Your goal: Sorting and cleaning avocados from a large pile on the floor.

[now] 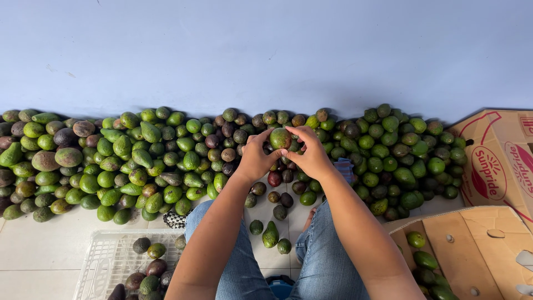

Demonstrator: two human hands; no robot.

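Observation:
Both my hands are raised in front of me and hold one round green avocado (280, 138) between them. My left hand (257, 158) cups it from the left with fingers curled over the top. My right hand (311, 152) grips it from the right. Beneath and behind the hands a long pile of avocados (139, 161) lies on the floor along the wall, most green, some dark brown or purple. I sit on the floor in blue jeans, knees apart, with a few loose avocados (270, 235) between my legs.
A white plastic crate (105, 261) at lower left holds several darker avocados. An open cardboard box (472, 244) at lower right holds a few green ones, and another printed cardboard box (499, 161) stands behind it. A pale blue wall (266, 50) rises behind the pile.

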